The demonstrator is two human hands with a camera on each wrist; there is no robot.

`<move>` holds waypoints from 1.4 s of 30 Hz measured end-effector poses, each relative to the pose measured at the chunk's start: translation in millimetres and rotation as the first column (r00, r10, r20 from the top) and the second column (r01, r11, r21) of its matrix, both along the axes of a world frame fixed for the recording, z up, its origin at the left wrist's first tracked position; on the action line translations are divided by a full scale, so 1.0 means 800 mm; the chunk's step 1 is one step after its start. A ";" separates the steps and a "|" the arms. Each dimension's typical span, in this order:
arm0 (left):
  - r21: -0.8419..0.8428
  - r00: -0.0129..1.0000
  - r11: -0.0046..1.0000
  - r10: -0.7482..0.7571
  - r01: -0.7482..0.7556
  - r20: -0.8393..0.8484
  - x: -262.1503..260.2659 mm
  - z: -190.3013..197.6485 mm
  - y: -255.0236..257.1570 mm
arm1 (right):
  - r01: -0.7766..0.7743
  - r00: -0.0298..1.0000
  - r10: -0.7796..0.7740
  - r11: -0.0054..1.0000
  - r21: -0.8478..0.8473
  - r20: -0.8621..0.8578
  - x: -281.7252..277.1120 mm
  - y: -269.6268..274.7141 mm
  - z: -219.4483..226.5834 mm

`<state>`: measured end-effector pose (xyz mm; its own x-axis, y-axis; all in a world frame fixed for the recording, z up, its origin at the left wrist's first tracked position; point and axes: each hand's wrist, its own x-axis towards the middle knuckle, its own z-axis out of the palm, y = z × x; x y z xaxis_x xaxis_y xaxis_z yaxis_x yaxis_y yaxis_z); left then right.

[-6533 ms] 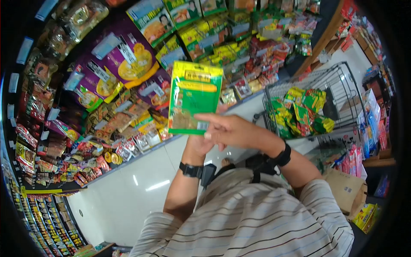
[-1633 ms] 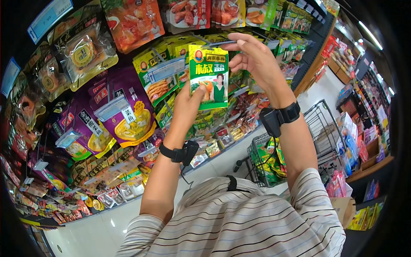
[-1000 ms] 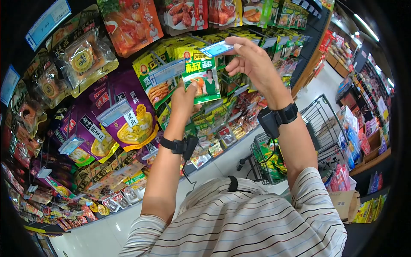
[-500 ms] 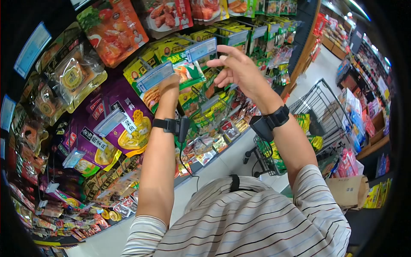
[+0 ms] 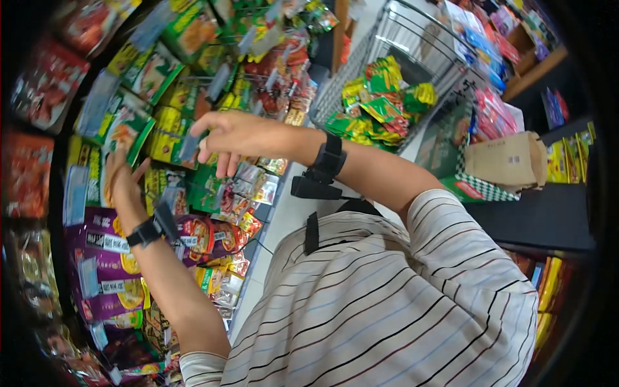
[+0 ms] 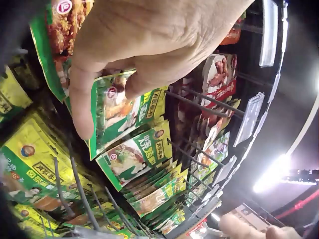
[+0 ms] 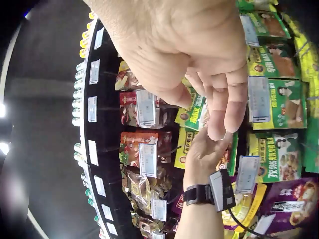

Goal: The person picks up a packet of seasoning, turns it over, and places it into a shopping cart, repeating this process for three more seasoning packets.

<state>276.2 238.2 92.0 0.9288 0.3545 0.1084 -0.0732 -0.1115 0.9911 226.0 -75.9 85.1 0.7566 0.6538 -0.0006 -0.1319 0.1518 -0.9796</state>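
A green-and-yellow seasoning packet [image 5: 129,128] hangs among similar packets on the rack in the head view. My left hand [image 5: 122,184] is at its lower edge, thumb spread away from the straight fingers. In the left wrist view, a finger lies along the edge of the packet [image 6: 119,109], and another overlaps its front. My right hand [image 5: 242,135] is to the right, index finger bent, the others hanging loosely. Its fingertips are right by a pale blue price tag [image 5: 188,148]. The right wrist view shows the right hand's fingers [image 7: 219,107] relaxed, overlapping my left hand [image 7: 203,154].
A wire shopping cart [image 5: 445,39] with several green-and-yellow packets [image 5: 380,100] stands at the upper right. Purple pouches [image 5: 106,248] hang below my left hand. A brown paper bag [image 5: 506,160] stands on the right. Metal hooks [image 6: 204,102] and tags stick out from the rack.
Over several seconds, the packet has gone from my left hand's grip to the rack. My left hand has loosened. The head view has turned, showing the rack farther left and more of the cart.
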 end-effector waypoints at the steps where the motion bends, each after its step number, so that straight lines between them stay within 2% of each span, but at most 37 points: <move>1: 0.059 1.000 0.998 0.019 -0.018 -0.015 -0.005 0.000 0.001 | 0.010 1.000 -0.010 1.000 -0.009 -0.001 -0.002 -0.009 -0.011; 3: 0.125 0.993 0.986 0.115 -0.112 -0.021 -0.010 -0.015 0.011 | 0.020 0.997 -0.020 1.000 -0.002 -0.072 -0.005 -0.035 -0.032; 4: 0.207 0.992 0.970 0.126 -0.126 0.016 -0.011 -0.027 0.023 | 0.023 0.994 -0.023 1.000 -0.001 -0.107 -0.006 -0.049 -0.043; 6: 0.314 0.989 0.938 0.133 -0.146 0.061 -0.036 -0.026 0.008 | 0.050 0.986 -0.054 0.998 -0.028 -0.159 -0.005 -0.077 -0.063; 8: 0.377 0.981 0.907 0.149 -0.186 0.125 -0.061 -0.029 -0.026 | 0.060 0.976 -0.068 0.997 -0.044 -0.205 -0.007 -0.114 -0.079; 9: 0.347 0.975 0.915 0.158 -0.203 0.155 -0.073 -0.034 -0.052 | 0.075 0.979 -0.085 0.995 -0.060 -0.187 -0.010 -0.135 -0.087; 12: 0.528 0.990 0.837 0.127 -0.140 0.061 -0.100 -0.050 -0.122 | 0.077 0.962 -0.099 0.992 -0.096 -0.256 -0.013 -0.185 -0.116; 14: 0.560 0.990 0.817 0.102 -0.137 0.095 -0.100 -0.080 -0.148 | 0.090 0.942 -0.118 0.991 -0.103 -0.313 -0.019 -0.213 -0.131; 16: 0.532 0.995 0.841 0.096 -0.095 0.025 -0.102 -0.084 -0.185 | 0.087 0.920 -0.123 0.990 -0.112 -0.373 -0.024 -0.239 -0.145; 19: 0.502 0.995 0.860 0.098 -0.095 0.020 -0.095 -0.090 -0.225 | 0.084 0.905 -0.137 0.985 -0.148 -0.403 -0.023 -0.279 -0.165; 22: 0.615 0.993 0.786 0.110 -0.060 -0.043 -0.091 -0.096 -0.239 | 0.091 0.885 -0.153 0.983 -0.159 -0.440 -0.030 -0.317 -0.182; 23: 0.555 0.991 0.829 0.123 -0.070 -0.059 -0.092 -0.099 -0.250 | 0.099 0.877 -0.161 0.983 -0.158 -0.454 -0.034 -0.329 -0.185; 27: 0.617 0.996 0.786 0.013 0.042 -0.083 -0.097 -0.124 -0.290 | 0.093 0.858 -0.167 0.980 -0.173 -0.485 -0.043 -0.377 -0.206; 30: 0.459 0.952 0.868 -0.049 0.190 -0.302 -0.105 -0.147 -0.380 | 0.099 0.846 -0.181 0.978 -0.186 -0.501 -0.046 -0.416 -0.224; 32: 0.420 0.940 0.866 -0.147 0.272 -0.307 -0.104 -0.177 -0.412 | 0.114 0.834 -0.199 0.975 -0.192 -0.515 -0.048 -0.437 -0.221; 34: 0.371 0.905 0.857 -0.219 0.356 -0.364 -0.111 -0.187 -0.453 | 0.125 0.832 -0.209 0.973 -0.194 -0.514 -0.049 -0.458 -0.219; 39: 0.332 0.789 0.743 -0.415 0.581 -0.454 -0.111 -0.223 -0.515 | 0.139 0.851 -0.233 0.964 -0.227 -0.471 -0.046 -0.506 -0.230; 42: 0.291 0.717 0.707 -0.426 0.644 -0.551 -0.109 -0.244 -0.543 | 0.266 0.821 -0.360 0.928 -0.262 -0.443 -0.023 -0.544 -0.222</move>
<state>189.2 -195.9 -103.4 0.9232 -0.2065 -0.3242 0.1391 -0.6067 0.7826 207.6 -511.3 -92.2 0.7947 0.3339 -0.5069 -0.5628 0.0926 -0.8214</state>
